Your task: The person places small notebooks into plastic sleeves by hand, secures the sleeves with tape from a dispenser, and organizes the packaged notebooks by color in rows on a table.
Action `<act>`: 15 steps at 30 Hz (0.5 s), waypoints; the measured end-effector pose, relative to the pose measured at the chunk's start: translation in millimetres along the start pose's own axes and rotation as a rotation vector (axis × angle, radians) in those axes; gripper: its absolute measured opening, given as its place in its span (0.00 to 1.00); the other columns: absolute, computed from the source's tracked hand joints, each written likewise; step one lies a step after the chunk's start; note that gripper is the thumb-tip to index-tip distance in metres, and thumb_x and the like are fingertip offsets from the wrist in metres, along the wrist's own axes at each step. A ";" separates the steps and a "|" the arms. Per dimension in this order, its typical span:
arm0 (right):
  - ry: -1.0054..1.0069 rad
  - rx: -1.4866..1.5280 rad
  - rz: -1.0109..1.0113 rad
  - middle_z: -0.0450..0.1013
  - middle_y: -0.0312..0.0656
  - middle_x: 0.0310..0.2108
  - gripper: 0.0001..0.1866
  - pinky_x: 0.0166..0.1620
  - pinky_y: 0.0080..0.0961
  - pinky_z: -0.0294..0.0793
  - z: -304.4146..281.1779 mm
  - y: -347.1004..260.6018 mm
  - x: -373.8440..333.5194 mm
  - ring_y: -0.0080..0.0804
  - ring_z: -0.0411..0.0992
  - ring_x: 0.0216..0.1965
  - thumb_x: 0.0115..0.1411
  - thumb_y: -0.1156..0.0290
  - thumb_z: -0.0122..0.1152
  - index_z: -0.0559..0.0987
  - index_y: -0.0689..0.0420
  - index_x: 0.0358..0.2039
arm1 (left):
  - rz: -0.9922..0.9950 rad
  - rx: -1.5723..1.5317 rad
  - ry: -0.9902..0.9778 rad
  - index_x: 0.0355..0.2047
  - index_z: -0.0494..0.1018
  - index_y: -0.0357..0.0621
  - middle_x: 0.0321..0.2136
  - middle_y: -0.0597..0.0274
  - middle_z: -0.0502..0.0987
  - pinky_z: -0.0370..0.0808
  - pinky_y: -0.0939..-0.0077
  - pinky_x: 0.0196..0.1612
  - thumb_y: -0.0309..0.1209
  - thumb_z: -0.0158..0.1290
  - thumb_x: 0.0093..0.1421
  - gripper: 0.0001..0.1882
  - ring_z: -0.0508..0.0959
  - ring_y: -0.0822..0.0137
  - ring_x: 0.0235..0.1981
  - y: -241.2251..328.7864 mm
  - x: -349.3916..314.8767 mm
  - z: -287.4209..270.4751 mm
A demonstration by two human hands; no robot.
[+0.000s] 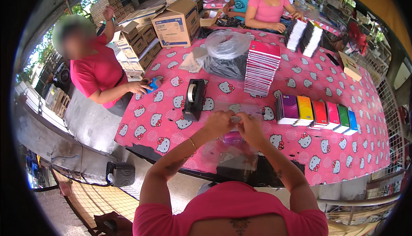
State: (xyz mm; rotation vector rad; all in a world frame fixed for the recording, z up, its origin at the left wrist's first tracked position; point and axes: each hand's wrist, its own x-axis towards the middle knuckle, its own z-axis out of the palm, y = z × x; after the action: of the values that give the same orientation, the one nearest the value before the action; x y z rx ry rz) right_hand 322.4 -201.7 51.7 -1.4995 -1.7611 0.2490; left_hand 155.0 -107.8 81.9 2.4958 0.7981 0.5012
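Tablecloth (167, 120), pink and cat-patterned, lies under both hands (219, 123) (252, 129) above concrete floor (96, 126).

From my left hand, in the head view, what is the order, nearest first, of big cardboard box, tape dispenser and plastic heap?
1. Tape dispenser, left of the left hand
2. Plastic heap, farther ahead
3. Big cardboard box, ahead and left

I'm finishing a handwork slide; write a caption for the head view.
Left hand and right hand, close together, handle clear plastic over a pink table near a tape dispenser.
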 end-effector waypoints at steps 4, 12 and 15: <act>0.147 -0.201 -0.093 0.72 0.46 0.43 0.25 0.41 0.36 0.74 -4.3 -2.9 12.7 0.41 0.73 0.39 0.53 0.78 0.66 0.70 0.56 0.51 | 0.001 -0.128 -0.034 0.48 0.73 0.40 0.35 0.50 0.79 0.76 0.63 0.40 0.35 0.65 0.51 0.25 0.80 0.55 0.38 -39.4 7.3 12.4; -0.109 0.554 0.255 0.68 0.42 0.46 0.24 0.45 0.29 0.76 15.7 58.8 5.0 0.31 0.72 0.44 0.51 0.72 0.72 0.74 0.57 0.48 | 0.001 -0.472 0.071 0.44 0.77 0.41 0.34 0.58 0.77 0.75 0.70 0.39 0.35 0.65 0.55 0.19 0.79 0.65 0.38 -60.3 5.9 12.7; -0.116 0.481 0.236 0.69 0.40 0.46 0.24 0.49 0.30 0.74 16.1 40.7 3.4 0.30 0.71 0.47 0.52 0.74 0.71 0.73 0.57 0.49 | 0.228 -0.233 0.164 0.38 0.78 0.42 0.32 0.57 0.78 0.76 0.70 0.38 0.33 0.64 0.54 0.13 0.80 0.63 0.36 -54.0 3.2 12.8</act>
State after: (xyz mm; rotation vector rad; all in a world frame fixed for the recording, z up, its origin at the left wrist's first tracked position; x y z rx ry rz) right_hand 342.0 -181.8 17.8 -1.3492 -1.4678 0.8323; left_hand 139.5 -71.0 43.2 2.3589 0.4823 0.8367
